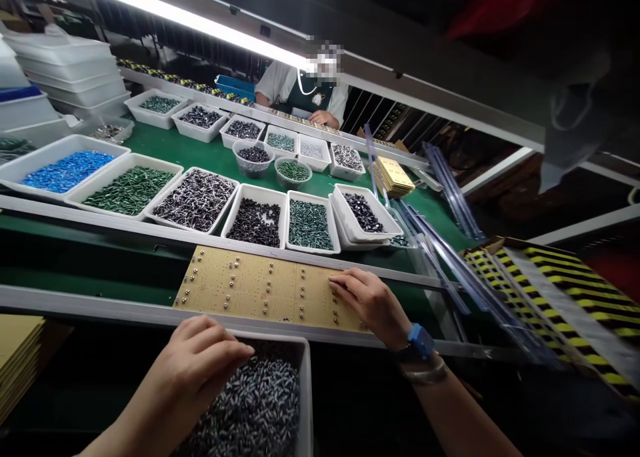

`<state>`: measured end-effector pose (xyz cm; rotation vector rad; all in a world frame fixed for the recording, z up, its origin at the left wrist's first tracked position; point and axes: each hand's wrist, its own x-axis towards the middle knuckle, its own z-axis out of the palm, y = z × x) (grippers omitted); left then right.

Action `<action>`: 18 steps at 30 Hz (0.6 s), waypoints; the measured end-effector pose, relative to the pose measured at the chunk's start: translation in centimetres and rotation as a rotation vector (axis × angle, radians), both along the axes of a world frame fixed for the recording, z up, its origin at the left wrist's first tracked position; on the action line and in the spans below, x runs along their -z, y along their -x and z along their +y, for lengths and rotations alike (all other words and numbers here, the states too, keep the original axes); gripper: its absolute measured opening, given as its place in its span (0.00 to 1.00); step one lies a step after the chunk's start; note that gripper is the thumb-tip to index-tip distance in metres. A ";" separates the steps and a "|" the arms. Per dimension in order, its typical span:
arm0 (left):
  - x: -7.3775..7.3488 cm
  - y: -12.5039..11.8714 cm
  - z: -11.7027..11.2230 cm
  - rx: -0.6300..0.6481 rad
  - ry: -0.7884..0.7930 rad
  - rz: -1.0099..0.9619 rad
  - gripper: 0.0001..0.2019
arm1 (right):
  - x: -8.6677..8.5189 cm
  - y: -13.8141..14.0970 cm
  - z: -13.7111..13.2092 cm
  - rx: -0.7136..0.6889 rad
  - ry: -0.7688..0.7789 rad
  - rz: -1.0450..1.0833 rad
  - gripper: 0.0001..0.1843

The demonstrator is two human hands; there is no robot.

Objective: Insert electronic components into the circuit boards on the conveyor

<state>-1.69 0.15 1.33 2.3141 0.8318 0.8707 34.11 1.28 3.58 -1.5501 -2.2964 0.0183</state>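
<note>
Nearest, the left hand is over a white tub of small grey parts, its fingers bent and drawn together; whether they grip a part cannot be told. Well to the left of those fingers is a stack of tan boards. Just beyond them, a long tan board dotted with small metal pieces lies between two metal rails. The right hand, with a blue watch at its wrist, reaches over the board's right end, fingers bent close together at its face; what they pinch, if anything, is hidden. Beyond both hands' fingers, on the green surface, a row of white trays holds blue pieces, green pieces and dark pieces. To the right of the right fingers lie clear plastic tubes. Farthest ahead, a person in an apron sits or stands beneath a bright lamp.
</note>
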 end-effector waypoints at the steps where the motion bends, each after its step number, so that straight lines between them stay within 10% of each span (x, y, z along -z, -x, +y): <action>1: 0.0 0.2 0.3 -0.022 -0.014 -0.007 0.08 | 0.1 0.0 0.0 0.001 -0.003 0.000 0.11; 10: 0.2 1.8 3.6 -0.313 -0.159 0.070 0.08 | -0.4 0.5 -0.3 -0.035 -0.155 0.000 0.11; 18: -0.5 -0.2 6.0 -0.498 -0.181 0.203 0.08 | 1.3 13.1 -5.6 -0.463 0.050 0.043 0.18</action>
